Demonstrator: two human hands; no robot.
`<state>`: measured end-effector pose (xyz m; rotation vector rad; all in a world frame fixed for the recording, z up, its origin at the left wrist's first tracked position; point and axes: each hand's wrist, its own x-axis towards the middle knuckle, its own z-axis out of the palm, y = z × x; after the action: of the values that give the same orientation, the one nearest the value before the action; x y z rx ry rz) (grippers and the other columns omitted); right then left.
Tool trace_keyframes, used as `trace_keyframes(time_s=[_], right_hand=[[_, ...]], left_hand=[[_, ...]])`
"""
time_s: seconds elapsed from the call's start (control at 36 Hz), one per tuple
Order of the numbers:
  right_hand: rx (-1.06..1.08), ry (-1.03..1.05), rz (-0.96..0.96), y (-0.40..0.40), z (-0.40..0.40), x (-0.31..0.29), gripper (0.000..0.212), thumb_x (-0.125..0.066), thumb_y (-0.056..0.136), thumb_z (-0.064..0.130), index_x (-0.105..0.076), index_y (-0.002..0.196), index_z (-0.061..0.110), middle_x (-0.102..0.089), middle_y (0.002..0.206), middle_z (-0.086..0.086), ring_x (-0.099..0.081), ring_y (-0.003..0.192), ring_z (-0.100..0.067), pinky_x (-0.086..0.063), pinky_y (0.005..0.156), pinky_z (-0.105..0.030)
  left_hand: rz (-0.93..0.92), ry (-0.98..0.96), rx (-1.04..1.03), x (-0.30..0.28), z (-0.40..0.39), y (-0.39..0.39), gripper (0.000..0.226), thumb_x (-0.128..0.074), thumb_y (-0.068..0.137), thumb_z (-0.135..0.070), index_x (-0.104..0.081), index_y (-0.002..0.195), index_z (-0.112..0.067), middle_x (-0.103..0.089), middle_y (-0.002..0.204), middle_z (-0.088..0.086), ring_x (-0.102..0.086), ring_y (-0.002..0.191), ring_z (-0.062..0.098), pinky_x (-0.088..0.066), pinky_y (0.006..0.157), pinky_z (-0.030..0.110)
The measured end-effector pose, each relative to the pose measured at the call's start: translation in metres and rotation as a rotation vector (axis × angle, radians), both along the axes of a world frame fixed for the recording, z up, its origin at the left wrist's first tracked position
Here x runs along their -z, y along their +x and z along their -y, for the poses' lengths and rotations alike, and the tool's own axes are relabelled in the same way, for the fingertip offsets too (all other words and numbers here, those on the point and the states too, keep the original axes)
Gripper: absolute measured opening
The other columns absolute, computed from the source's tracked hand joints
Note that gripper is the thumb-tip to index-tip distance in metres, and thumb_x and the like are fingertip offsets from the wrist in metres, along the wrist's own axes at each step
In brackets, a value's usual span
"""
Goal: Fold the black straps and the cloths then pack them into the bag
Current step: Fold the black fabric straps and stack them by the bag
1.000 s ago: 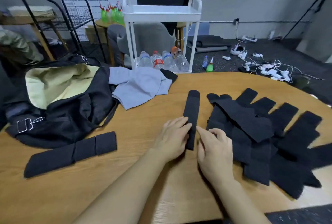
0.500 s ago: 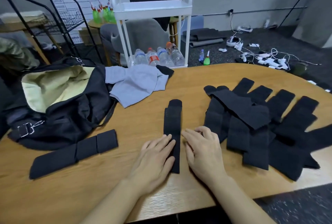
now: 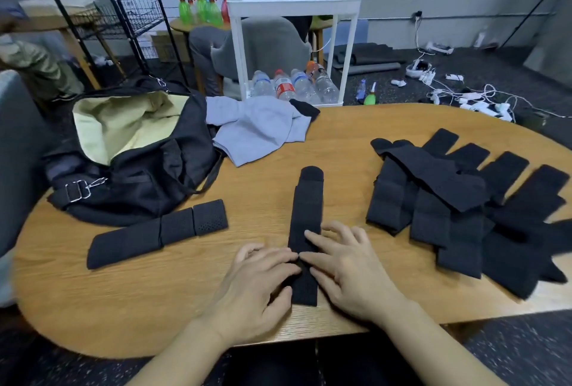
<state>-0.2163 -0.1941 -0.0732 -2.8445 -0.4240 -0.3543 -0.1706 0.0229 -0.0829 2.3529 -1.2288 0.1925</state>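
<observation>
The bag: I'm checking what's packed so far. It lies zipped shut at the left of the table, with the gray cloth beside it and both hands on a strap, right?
Not quite. The head view shows the bag gaping open, its pale lining showing. The gray cloth does lie beside it, and the left hand and right hand rest on a strap.

One black strap [image 3: 305, 218] lies lengthwise at the middle of the surface [image 3: 356, 138], its rounded tab pointing away. A folded strap [image 3: 158, 232] rests left of it, near the open black bag [image 3: 139, 169] with its pale lining. Grey cloths [image 3: 257, 131] lie crumpled beside the bag. A fanned pile of straps [image 3: 464, 206] overlaps on the right.
</observation>
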Motion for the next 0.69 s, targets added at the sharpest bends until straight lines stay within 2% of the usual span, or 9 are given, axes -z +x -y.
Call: trace_keyframes(time_s=[0.11, 0.25, 0.36, 0.69], right_hand=[[0.036, -0.039, -0.143, 0.014, 0.007, 0.000, 0.042, -0.035, 0.095, 0.045, -0.060, 0.129, 0.039, -0.053, 0.142, 0.009, -0.041, 0.127, -0.023, -0.036, 0.093, -0.042], [0.074, -0.108, -0.241, 0.043, 0.011, -0.014, 0.064, -0.010, 0.091, 0.055, -0.045, 0.142, 0.041, -0.035, 0.154, 0.012, -0.027, 0.136, -0.021, -0.018, 0.100, -0.040], [0.119, -0.180, -0.292, 0.070, 0.013, -0.020, 0.044, -0.028, 0.104, 0.042, -0.034, 0.148, 0.041, -0.025, 0.158, 0.013, -0.020, 0.138, -0.020, -0.017, 0.104, -0.040], [0.181, -0.240, -0.307, 0.106, 0.017, -0.017, 0.045, -0.024, 0.106, 0.038, -0.025, 0.151, 0.037, -0.021, 0.159, 0.012, -0.022, 0.136, -0.024, -0.022, 0.102, -0.043]], left_hand=[[0.008, 0.002, 0.016, -0.001, 0.001, 0.005, 0.029, -0.055, 0.089, -0.036, -0.069, 0.112, -0.028, -0.063, 0.125, -0.014, -0.048, 0.127, 0.000, -0.017, 0.115, 0.033], [0.000, -0.007, 0.027, 0.000, 0.006, 0.008, 0.027, -0.056, 0.088, -0.038, -0.069, 0.110, -0.028, -0.064, 0.123, -0.013, -0.049, 0.127, -0.001, -0.016, 0.117, 0.036], [-0.003, -0.022, 0.013, 0.001, 0.011, 0.006, 0.027, -0.057, 0.088, -0.039, -0.069, 0.110, -0.028, -0.065, 0.121, -0.013, -0.051, 0.126, 0.001, -0.016, 0.117, 0.037], [-0.003, -0.034, -0.018, 0.001, 0.019, -0.002, 0.027, -0.059, 0.088, -0.038, -0.069, 0.110, -0.026, -0.065, 0.118, -0.014, -0.053, 0.123, 0.002, -0.019, 0.116, 0.038]])
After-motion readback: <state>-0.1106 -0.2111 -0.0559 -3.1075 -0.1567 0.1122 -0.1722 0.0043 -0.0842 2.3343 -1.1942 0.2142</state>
